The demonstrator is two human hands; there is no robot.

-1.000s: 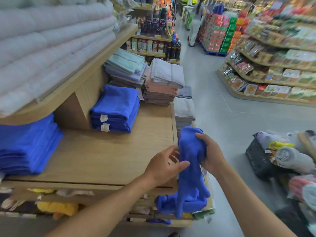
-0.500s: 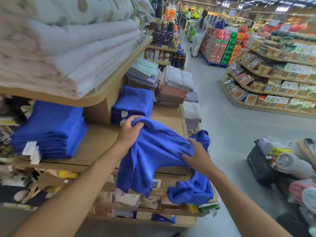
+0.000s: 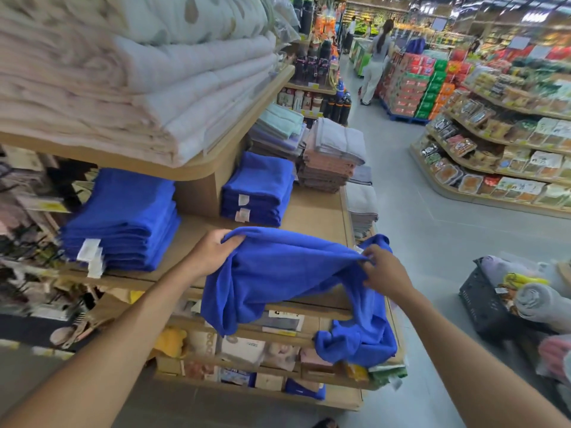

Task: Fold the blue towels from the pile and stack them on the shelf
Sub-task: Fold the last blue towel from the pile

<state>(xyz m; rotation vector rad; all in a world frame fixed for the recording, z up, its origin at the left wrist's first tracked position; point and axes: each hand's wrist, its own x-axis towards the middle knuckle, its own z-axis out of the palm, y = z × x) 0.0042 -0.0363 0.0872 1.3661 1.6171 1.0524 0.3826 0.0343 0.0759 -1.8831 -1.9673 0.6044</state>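
A blue towel point(image 3: 278, 273) hangs spread between my hands over the front of the wooden shelf point(image 3: 312, 211). My left hand point(image 3: 213, 250) grips its upper left edge. At the upper right edge, my right hand point(image 3: 381, 267) pinches the cloth. A crumpled heap of blue towel point(image 3: 358, 344) lies lower at the shelf's right corner. Two folded blue stacks rest on the shelf: one point(image 3: 123, 220) at the left, one point(image 3: 258, 191) further back.
Thick pale blankets point(image 3: 139, 72) fill the upper shelf. Grey, pink and green towel stacks point(image 3: 330, 159) stand at the far end. A dark basket point(image 3: 482, 304) with rolled textiles sits on the aisle floor to the right. A person point(image 3: 375, 63) stands far down the aisle.
The towel went from a bunched strip held in front of the shelf to a spread sheet. My left hand took an edge and moved left, and both hands drew apart.
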